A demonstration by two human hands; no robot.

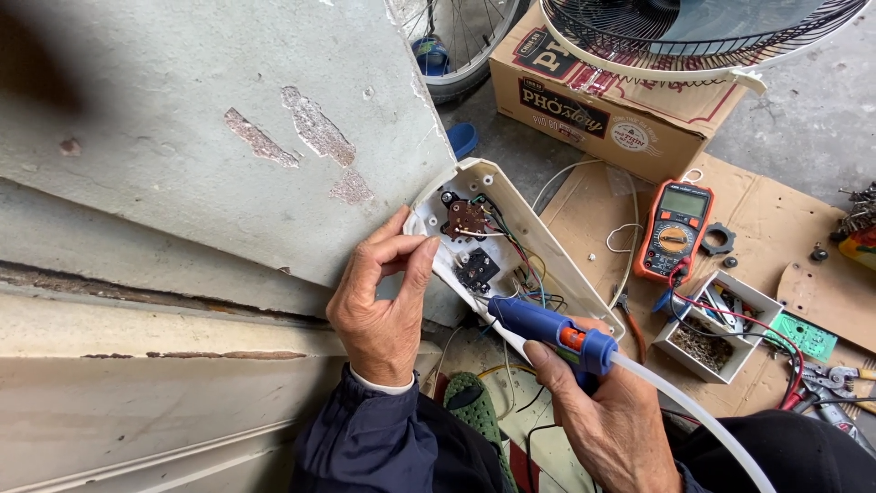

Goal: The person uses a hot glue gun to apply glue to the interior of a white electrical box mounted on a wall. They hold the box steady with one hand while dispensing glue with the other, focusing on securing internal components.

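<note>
Item: white switch housing, open, wiring exposed; my left hand pinches its edge, right hand grips blue glue gun at its lower end; no glue visible yet.

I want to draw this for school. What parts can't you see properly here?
All from the head view:
- Glue gun: its handle and trigger are wrapped by the right hand.
- Fan grille: cut off by the top edge.
- White casing: its near corner sits behind the left hand.
- Small tray: its contents are too small to tell.
</note>
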